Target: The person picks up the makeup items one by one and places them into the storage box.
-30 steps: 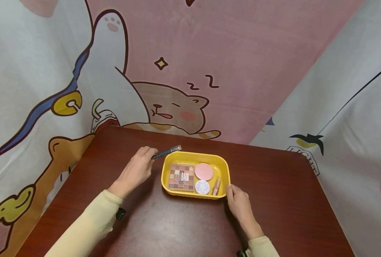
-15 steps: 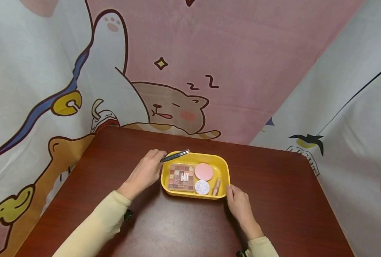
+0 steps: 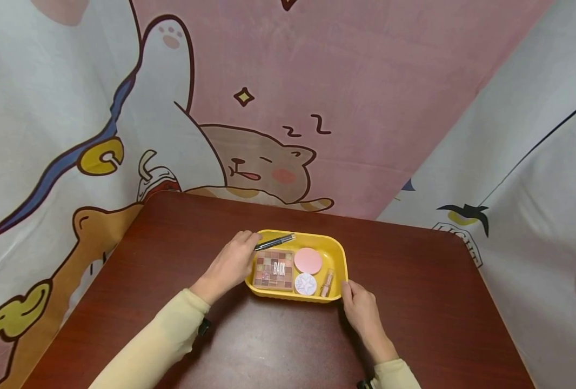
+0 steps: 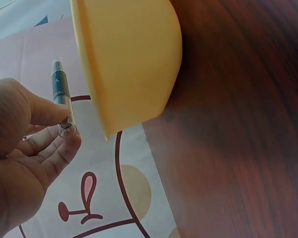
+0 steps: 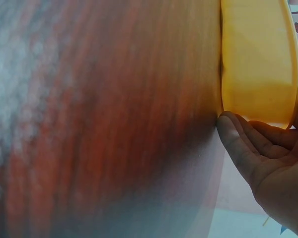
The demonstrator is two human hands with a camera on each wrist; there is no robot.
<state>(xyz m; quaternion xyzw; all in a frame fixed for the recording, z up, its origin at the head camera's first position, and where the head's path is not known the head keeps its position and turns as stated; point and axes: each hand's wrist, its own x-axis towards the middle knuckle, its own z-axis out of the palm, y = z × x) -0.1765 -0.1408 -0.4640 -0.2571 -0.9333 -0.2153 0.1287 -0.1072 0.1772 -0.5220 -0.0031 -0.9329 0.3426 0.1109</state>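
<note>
My left hand (image 3: 228, 265) pinches a slim dark makeup pencil (image 3: 274, 242) with clear ends, between thumb and fingers. In the head view the pencil slants over the back left of a yellow tray (image 3: 340, 254). The left wrist view has the pencil (image 4: 61, 87) beside the tray's outer wall (image 4: 134, 54). My right hand (image 3: 363, 308) holds the tray at its front right end, its fingers against the end wall (image 5: 260, 74). Inside the tray lie an eyeshadow palette (image 3: 273, 270), a pink round compact (image 3: 308, 261), a white star-patterned compact (image 3: 306, 283) and a lipstick-like tube (image 3: 327, 282).
The tray stands on a dark reddish wooden table (image 3: 414, 292). Behind the table hangs a cartoon-printed cloth (image 3: 356, 108), which also runs along both sides. The table's back edge lies a short way beyond the tray.
My left hand has moved right with the makeup pencil, from left of the tray to over its back left part. The right hand and the tray have stayed put.
</note>
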